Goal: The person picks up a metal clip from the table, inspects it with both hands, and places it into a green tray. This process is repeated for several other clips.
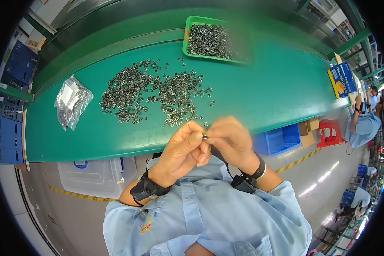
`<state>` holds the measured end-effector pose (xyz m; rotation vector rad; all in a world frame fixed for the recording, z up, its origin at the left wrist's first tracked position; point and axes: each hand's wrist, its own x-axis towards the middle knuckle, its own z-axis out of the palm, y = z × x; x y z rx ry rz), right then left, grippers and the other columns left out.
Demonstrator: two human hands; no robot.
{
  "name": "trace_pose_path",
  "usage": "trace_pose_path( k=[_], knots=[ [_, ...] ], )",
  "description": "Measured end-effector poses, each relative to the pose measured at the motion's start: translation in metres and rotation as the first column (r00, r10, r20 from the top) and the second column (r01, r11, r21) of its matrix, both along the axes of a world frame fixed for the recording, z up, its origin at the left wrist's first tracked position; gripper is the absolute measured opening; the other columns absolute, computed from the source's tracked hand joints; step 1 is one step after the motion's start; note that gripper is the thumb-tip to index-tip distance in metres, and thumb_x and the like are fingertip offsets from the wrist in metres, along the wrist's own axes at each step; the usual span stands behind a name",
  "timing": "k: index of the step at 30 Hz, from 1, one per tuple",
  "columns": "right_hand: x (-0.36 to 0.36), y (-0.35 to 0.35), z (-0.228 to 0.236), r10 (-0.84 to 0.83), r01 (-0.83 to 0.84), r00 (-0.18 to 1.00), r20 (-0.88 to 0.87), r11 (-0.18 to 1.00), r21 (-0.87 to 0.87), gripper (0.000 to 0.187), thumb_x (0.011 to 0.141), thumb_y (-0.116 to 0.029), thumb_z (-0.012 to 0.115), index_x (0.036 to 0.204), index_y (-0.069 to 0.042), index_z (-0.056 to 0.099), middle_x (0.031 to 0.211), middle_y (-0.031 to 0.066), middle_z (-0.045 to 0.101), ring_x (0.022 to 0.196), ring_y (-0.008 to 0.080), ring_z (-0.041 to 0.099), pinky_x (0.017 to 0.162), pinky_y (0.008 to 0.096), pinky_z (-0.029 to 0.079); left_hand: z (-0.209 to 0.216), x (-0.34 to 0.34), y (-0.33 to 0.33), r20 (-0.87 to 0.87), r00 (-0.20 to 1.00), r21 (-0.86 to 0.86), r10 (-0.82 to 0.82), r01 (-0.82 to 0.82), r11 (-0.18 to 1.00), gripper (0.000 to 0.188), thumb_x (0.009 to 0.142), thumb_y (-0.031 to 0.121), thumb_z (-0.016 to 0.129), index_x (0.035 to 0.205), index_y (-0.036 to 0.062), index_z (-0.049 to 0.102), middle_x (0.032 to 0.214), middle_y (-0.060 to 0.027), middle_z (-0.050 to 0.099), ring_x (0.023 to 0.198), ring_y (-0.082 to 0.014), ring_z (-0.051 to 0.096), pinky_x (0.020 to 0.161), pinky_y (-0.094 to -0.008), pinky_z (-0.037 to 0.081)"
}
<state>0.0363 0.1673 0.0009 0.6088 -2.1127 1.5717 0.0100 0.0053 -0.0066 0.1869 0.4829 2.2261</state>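
Observation:
Close to the near edge of the green bench, my two hands meet around a small dark metal part (205,137). My left hand (185,147) pinches it between thumb and forefinger. From the other side the fingertips of my right hand (232,141) close on the same part; that hand is somewhat blurred. Just beyond my hands, a wide heap of small shiny metal parts (175,96) lies loose on the bench, with a few strays at its right side. The exact shape of the held part is too small to make out.
A green tray (186,42) full of similar parts stands at the back, its right side blurred. A clear plastic bag (74,102) of parts lies at the left. Blue bins (281,141) and a lidded clear box (91,173) sit below the bench. Other people work at far right.

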Motion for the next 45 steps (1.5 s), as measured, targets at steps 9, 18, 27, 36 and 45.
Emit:
trace_pose_path(
  k=[9,18,27,36,45],
  knots=[
    [-0.001,0.003,0.005,0.032,-0.030,0.999,-0.026,0.996,0.081,0.016,0.077,0.000,0.068,0.090,-0.005,0.059,0.085,0.0077,0.060,0.075,0.0214,0.058,0.066,0.0314,0.047,0.006,-0.003,-0.007,-0.196,0.980,-0.219,0.036,-0.079,0.973,0.016,0.094,0.022,0.052,0.092,0.0065,0.048,0.071,-0.0070,0.056,0.052,-0.0163,0.052,0.046,-0.0288,0.039],
    [-0.006,0.006,0.000,0.043,-0.042,0.999,-0.003,0.996,0.074,0.016,0.075,0.000,0.069,0.087,-0.005,0.060,0.079,0.0073,0.061,0.071,0.0200,0.061,0.058,0.0292,0.049,0.011,-0.002,-0.006,-0.144,0.989,-0.276,0.030,-0.069,0.959,0.019,0.095,0.023,0.051,0.089,0.0060,0.046,0.067,-0.0076,0.057,0.053,-0.0169,0.054,0.048,-0.0279,0.041],
    [-0.006,0.009,-0.006,0.033,-0.031,0.996,0.089,0.999,-0.015,0.013,0.076,0.000,0.068,0.086,-0.005,0.062,0.081,0.0069,0.062,0.074,0.0187,0.060,0.062,0.0285,0.049,0.011,-0.009,-0.005,-0.173,0.984,-0.313,-0.042,-0.014,0.950,0.019,0.096,0.025,0.048,0.091,0.0063,0.047,0.073,-0.0063,0.058,0.059,-0.0132,0.054,0.053,-0.0250,0.044],
    [-0.081,0.055,0.035,-0.296,0.285,0.955,0.007,0.924,0.257,0.008,0.083,-0.010,0.064,0.085,-0.003,0.063,0.084,0.0067,0.063,0.074,0.0184,0.059,0.069,0.0282,0.047,0.011,-0.018,-0.009,-0.151,0.986,-0.335,0.075,-0.123,0.934,0.018,0.097,0.021,0.045,0.101,0.0044,0.049,0.073,-0.0065,0.057,0.059,-0.0129,0.053,0.052,-0.0254,0.043],
    [-0.143,0.102,0.019,-0.453,0.400,0.889,-0.057,0.713,0.576,0.013,0.083,-0.013,0.063,0.091,-0.003,0.062,0.089,0.0097,0.061,0.083,0.0231,0.059,0.074,0.0325,0.047,0.003,-0.021,-0.016,-0.113,0.991,-0.276,0.070,-0.099,0.956,0.017,0.097,0.019,0.045,0.102,0.0036,0.049,0.073,-0.0073,0.056,0.058,-0.0136,0.053,0.051,-0.0262,0.043]
  ],
)
